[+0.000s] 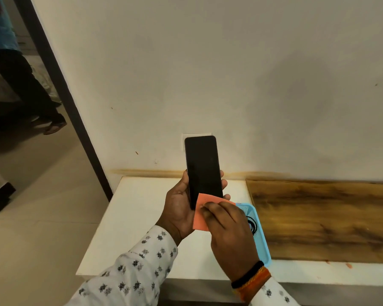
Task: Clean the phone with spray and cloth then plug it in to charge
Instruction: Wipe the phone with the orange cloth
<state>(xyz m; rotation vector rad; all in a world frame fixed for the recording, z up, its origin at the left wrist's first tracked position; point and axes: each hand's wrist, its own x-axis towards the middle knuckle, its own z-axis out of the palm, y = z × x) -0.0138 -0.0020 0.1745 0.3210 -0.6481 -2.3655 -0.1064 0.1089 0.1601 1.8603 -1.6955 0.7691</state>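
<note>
A black phone (pixel 202 168) stands upright in my left hand (pixel 178 212), screen dark and facing me, held above the white table. My right hand (pixel 227 228) presses a folded orange cloth (pixel 202 214) against the phone's lower end. Behind the phone's top edge a white wall socket plate (pixel 184 141) shows only partly. A black coiled cable (pixel 252 225) lies in the blue basket, mostly hidden by my right hand. No spray bottle is in view.
The white table (pixel 133 219) meets a wood-grain surface (pixel 323 219) on the right. A light-blue plastic basket (pixel 260 237) sits between them under my right hand. At the far left a dark door frame (pixel 60 89) opens onto a room where a person's legs (pixel 29 89) stand.
</note>
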